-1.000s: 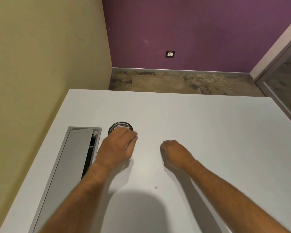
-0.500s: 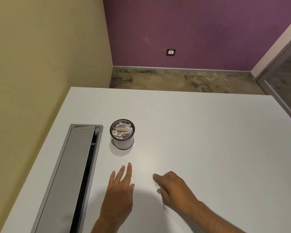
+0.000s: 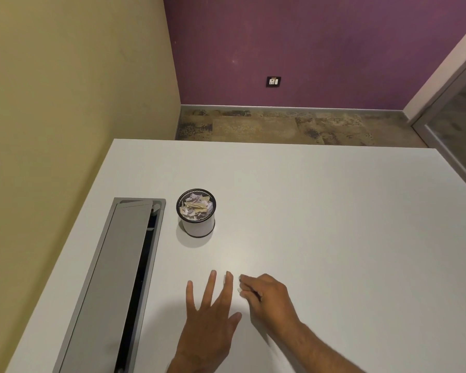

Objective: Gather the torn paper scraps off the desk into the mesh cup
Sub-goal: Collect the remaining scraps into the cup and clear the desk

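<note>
Two hands low on the desk [image 3: 320,211], both yours, near edge, well short of the cup [image 3: 196,212]. Your left hand [image 3: 210,321] lies palm down, flat, fingers spread and pointing away from you, holding nothing. Your right hand [image 3: 269,298] sits just beside it to the right, knuckles up, fingers curled in toward the left hand's index fingertip. Small white bits show at the right fingertips and one beside the left index finger; they look like scraps [image 3: 240,292], but they are too small and too close in colour to the desk to say whether they are pinched or merely touched. Whether the right hand is closed on anything, you cannot tell from this. The cup stands upright on the desk, farther from you and left of the hands, apart from both. It is packed with torn paper [image 3: 195,208], white, cream and some with purple print, nearly to the black rim. Just left of the cup runs a long grey cable tray [image 3: 113,278] set into the desk, its lid tilted, a dark slot open along the right side. Beyond the desk: mottled brown floor [image 3: 280,125], purple wall with a socket [image 3: 273,81], yellow wall [image 3: 65,90] to your left.
</note>
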Demonstrator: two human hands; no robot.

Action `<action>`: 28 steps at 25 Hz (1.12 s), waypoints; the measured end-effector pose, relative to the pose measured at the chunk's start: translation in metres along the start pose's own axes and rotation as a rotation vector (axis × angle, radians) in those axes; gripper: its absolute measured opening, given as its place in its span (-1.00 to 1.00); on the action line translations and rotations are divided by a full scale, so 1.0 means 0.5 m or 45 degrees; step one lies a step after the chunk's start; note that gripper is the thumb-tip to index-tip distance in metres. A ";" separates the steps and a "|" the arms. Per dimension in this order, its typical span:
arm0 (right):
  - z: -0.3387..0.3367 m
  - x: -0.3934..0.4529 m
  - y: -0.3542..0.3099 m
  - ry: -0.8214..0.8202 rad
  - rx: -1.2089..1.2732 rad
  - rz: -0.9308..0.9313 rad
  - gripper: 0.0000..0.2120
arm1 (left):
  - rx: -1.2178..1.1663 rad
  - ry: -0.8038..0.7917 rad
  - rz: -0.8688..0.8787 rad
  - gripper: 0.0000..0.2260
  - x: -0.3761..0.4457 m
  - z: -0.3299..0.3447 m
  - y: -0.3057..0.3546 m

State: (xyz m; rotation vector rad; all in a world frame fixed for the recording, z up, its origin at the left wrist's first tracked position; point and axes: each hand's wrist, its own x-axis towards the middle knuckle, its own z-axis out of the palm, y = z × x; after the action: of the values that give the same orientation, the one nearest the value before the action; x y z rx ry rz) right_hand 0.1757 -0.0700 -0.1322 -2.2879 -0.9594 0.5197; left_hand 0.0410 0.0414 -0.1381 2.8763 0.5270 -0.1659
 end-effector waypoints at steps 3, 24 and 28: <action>0.019 0.004 -0.020 -0.021 0.034 0.074 -0.76 | -0.072 0.063 0.056 -0.38 -0.008 0.006 -0.011; 0.017 0.005 -0.150 -0.308 -0.966 -0.312 -0.76 | -0.146 0.103 -0.385 -0.23 -0.046 0.020 -0.112; 0.022 0.018 -0.144 -0.478 -0.970 -0.350 -0.89 | -0.115 0.092 -0.387 -0.22 -0.046 0.019 -0.112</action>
State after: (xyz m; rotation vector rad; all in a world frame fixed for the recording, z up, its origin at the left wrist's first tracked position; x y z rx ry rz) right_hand 0.1392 -0.0188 -0.0944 -2.6747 -1.8868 0.5333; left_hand -0.0015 0.0825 -0.1545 2.7075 0.9582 -0.0830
